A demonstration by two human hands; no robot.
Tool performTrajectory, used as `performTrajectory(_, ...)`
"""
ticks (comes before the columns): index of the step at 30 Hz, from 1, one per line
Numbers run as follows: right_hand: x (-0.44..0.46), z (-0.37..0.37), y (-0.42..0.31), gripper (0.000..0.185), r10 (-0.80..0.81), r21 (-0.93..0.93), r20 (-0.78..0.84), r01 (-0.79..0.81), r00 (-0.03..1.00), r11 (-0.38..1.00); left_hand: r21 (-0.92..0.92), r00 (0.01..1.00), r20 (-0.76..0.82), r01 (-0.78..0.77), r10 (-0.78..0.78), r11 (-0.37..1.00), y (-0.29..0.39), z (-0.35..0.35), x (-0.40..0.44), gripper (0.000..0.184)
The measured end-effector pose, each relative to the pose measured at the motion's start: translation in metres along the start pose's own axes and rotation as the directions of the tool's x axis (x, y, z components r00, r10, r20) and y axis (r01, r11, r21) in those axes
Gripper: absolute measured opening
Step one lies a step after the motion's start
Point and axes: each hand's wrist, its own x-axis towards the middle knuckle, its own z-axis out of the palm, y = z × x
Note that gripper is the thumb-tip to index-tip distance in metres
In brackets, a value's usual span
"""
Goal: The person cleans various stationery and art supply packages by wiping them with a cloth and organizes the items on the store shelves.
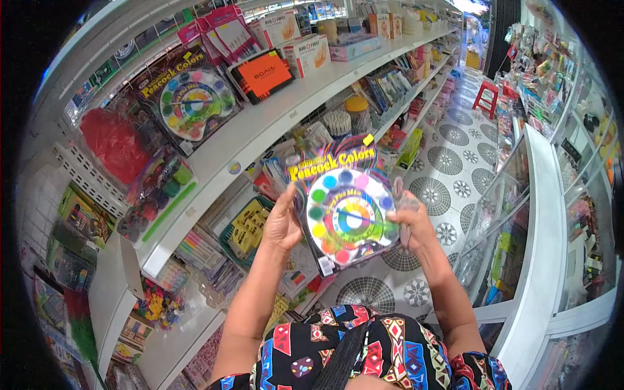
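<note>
A Peacock Colors paint set (353,214), a round palette of coloured discs on a black card, is held up in front of me between both hands. My left hand (283,221) grips its left edge, with the thumb up along the side. On the opposite edge, my right hand (411,220) has its thumb over the front near the green and blue discs. A crumpled greyish piece (402,192), cloth or plastic, shows at the right fingers; I cannot tell which. A matching paint set (195,104) leans on the upper shelf to the left.
The white shelf (260,114) on the left carries an orange-and-black box (261,76), white boxes (307,55) and a red plastic-wrapped item (116,144). Lower down is a jar with a yellow lid (357,105). Glass cases (497,214) line the right, and a red stool (485,99) stands along the patterned aisle.
</note>
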Motion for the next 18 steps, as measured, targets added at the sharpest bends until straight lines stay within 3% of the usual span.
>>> performTrajectory(3,0.006,0.011,-0.01,0.05,-0.047,0.055,-0.034,0.049,0.998,0.997,0.202,0.999,-0.046,0.018,-0.009,0.979,-0.016,0.01,-0.012,0.049)
performTrajectory(4,0.006,0.014,-0.011,0.049,-0.078,-0.018,-0.068,0.077,0.995,0.997,0.164,0.992,-0.119,-0.031,0.051,0.986,-0.024,0.016,-0.015,0.044)
performTrajectory(6,0.006,0.02,-0.011,0.048,-0.142,-0.167,-0.125,0.121,0.982,0.979,0.251,0.989,-0.111,-0.062,0.092,0.966,-0.025,0.03,-0.017,0.038)
performTrajectory(7,0.005,0.028,-0.006,0.043,-0.271,-0.31,-0.101,0.229,0.957,0.923,0.216,0.986,-0.13,-0.072,0.102,0.974,-0.027,0.027,-0.017,0.036)
performTrajectory(8,0.003,0.031,0.0,0.042,-0.468,-0.634,-0.041,0.339,0.883,0.695,0.181,0.983,-0.148,-0.083,0.111,0.98,-0.031,0.02,-0.015,0.035)
performTrajectory(9,0.002,0.033,0.005,0.04,-0.615,-0.857,0.092,0.377,0.783,0.351,0.146,0.979,-0.164,-0.096,0.12,0.985,-0.033,0.015,-0.012,0.034)
performTrajectory(10,0.0,0.037,0.01,0.039,-0.687,-0.941,0.275,0.334,0.673,-0.05,0.12,0.974,-0.183,-0.115,0.136,0.986,-0.037,0.011,-0.009,0.033)
performTrajectory(11,-0.008,0.049,0.014,0.035,-0.644,-0.945,0.319,0.286,0.695,-0.16,0.096,0.968,-0.199,-0.134,0.151,0.986,-0.042,0.009,-0.006,0.032)
performTrajectory(13,-0.022,0.067,0.029,0.034,-0.545,-0.902,0.428,0.376,0.721,-0.21,0.058,0.961,-0.219,-0.161,0.17,0.985,-0.047,0.013,-0.003,0.031)
performTrajectory(18,-0.049,0.089,0.051,0.03,-0.501,-0.688,0.641,0.724,0.582,-0.038,0.007,0.961,-0.251,-0.119,0.117,0.993,-0.053,-0.01,0.008,0.034)
